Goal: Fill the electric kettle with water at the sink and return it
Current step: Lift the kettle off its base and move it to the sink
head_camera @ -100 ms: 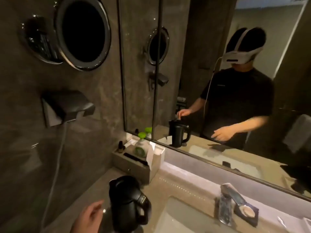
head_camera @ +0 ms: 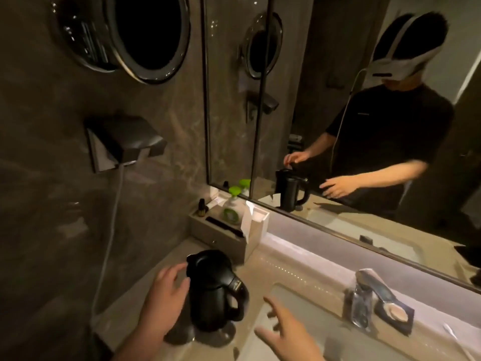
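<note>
A black electric kettle [head_camera: 213,287] stands upright on its round base [head_camera: 182,334] on the beige counter, left of the sink basin [head_camera: 299,332], lid shut, handle facing right. My left hand [head_camera: 166,295] is at the kettle's left side, fingers spread, fingertips near the spout rim; contact is unclear. My right hand [head_camera: 289,332] hovers open over the sink's left edge, just right of the handle, holding nothing. The chrome faucet [head_camera: 369,295] rises behind the basin.
A grey amenity tray [head_camera: 221,235] with a green-capped bottle [head_camera: 231,207] and tissue box sits behind the kettle. A soap dish [head_camera: 395,313] lies right of the faucet. A white cord [head_camera: 109,243] hangs from a wall socket. The wall mirror [head_camera: 364,126] reflects the person.
The view has tipped downward and nearer. My left hand has risen to the kettle's left side, and my right hand has come into view beside the handle.
</note>
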Available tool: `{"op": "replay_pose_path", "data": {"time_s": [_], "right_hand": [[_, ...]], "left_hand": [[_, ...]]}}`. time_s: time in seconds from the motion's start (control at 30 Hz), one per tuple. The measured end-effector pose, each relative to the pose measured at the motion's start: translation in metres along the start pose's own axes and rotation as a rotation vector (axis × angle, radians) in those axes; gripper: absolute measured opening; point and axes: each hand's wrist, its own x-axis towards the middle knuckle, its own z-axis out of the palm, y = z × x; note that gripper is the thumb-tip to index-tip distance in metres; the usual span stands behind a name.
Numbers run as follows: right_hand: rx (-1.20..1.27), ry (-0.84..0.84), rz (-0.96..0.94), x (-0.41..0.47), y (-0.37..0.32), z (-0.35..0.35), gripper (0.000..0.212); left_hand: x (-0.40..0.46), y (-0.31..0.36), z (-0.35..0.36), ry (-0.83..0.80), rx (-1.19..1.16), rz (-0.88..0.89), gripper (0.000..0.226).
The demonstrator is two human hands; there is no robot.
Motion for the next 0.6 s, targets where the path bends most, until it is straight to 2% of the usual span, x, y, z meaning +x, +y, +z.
{"op": "replay_pose_path", "data": {"time_s": [0.03, 0.07, 0.23, 0.43, 0.6], "right_hand": [[-0.149, -0.050, 0.079, 0.006, -0.007, 0.000, 0.085], [-0.158, -0.094, 0.087, 0.021, -0.014, 0.010, 0.087], [0.048, -0.074, 0.104, 0.062, -0.034, 0.048, 0.031], [0.208, -0.019, 0.078, 0.063, -0.026, 0.058, 0.024], [0.293, 0.063, 0.046, 0.058, -0.037, 0.043, 0.019]], "left_hand": [[0.006, 0.005, 0.004, -0.057, 0.036, 0.050, 0.028], [0.012, 0.005, 0.008, -0.091, 0.068, 0.071, 0.030], [0.019, -0.004, 0.022, -0.205, 0.185, 0.062, 0.035], [0.020, -0.003, 0.017, -0.231, 0.222, 0.070, 0.040], [0.030, 0.012, 0.013, -0.265, 0.136, 0.149, 0.048]]}}
